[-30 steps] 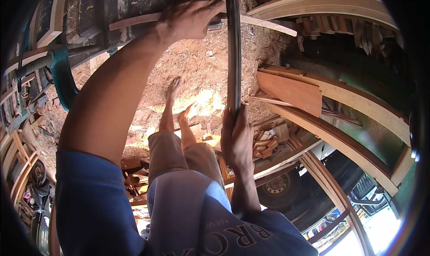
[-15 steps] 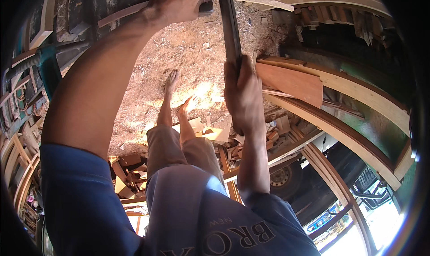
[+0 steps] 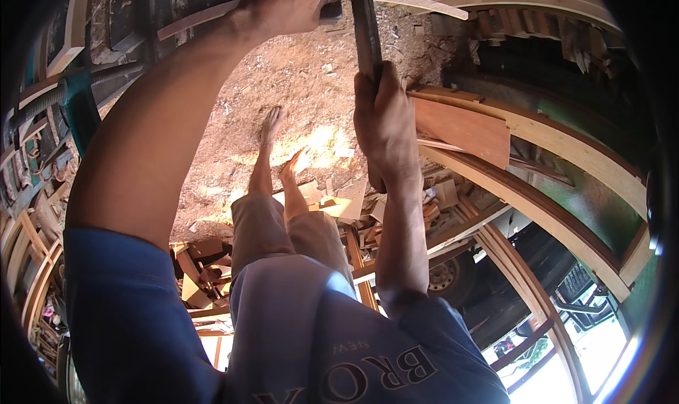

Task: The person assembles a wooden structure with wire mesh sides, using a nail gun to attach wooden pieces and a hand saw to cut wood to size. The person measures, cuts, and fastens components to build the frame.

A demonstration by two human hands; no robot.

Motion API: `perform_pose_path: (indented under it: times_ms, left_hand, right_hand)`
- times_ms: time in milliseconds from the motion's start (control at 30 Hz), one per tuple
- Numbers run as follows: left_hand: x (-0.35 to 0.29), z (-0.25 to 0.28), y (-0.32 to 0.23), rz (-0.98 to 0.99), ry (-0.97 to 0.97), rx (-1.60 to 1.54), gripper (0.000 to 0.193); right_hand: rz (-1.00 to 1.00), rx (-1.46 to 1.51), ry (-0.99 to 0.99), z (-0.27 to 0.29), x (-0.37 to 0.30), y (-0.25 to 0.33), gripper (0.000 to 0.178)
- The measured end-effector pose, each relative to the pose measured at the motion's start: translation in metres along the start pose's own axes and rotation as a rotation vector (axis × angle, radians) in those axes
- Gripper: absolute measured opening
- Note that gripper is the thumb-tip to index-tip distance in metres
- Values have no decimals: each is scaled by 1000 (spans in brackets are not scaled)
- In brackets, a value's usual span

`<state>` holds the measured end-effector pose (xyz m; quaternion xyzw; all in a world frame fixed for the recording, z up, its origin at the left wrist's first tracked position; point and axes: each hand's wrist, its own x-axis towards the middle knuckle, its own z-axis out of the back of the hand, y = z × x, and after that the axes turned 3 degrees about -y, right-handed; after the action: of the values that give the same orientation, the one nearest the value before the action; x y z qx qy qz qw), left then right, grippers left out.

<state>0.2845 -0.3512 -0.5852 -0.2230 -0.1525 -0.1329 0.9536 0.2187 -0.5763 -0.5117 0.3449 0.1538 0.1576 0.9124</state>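
Observation:
My right hand (image 3: 387, 125) is wrapped round a long, dark, straight handle (image 3: 364, 33), probably wooden. The handle's butt end pokes out below my fist, while its upper end runs past the top edge, so what it belongs to is hidden. At the top edge, left of the handle, my left hand (image 3: 286, 7) is curled, its fingers partly cut off by the picture's rim. A thin pale wood strip (image 3: 201, 19) passes behind my left wrist. Next to the fingers sits a small dark block (image 3: 330, 11); whether I grip it cannot be told.
Sawdust and chips cover the floor (image 3: 247, 86) around my bare feet. Offcuts (image 3: 201, 270) lie heaped by my legs. Long boards and a reddish panel (image 3: 463, 130) lean at the right, with a dark vehicle (image 3: 488, 291) behind. A green clamp-like frame (image 3: 79, 110) stands left.
My right hand has slid or moved slightly upward with the dark handle, the butt end also higher. My left hand has barely shifted to the right.

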Motion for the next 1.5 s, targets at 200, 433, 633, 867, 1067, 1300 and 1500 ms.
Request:
perform_pose_path:
  times_ms: [200, 433, 633, 867, 1067, 1300, 1500]
  left_hand:
    - [-1, 2, 3, -38, -15, 32, 38]
    - [2, 2, 4, -44, -18, 24, 42]
    - [-2, -3, 9, -45, 43, 73, 38]
    - [-2, -4, 3, -11, 16, 15, 42]
    - [1, 1, 6, -29, 41, 56, 44]
    - [3, 3, 1, -6, 53, -56, 37]
    - [2, 7, 5, -31, 23, 2, 34]
  right_hand:
    - [-397, 34, 148, 15, -80, 17, 14]
    - [93, 14, -54, -3, -19, -10, 16]
    - [-297, 38, 100, 9, -87, 2, 18]
    - [-290, 28, 153, 11, -49, -3, 14]
    - [-384, 48, 149, 17, -82, 17, 13]
    - [-104, 7, -20, 9, -21, 16, 23]
    - [-395, 17, 123, 26, -69, 37, 11]
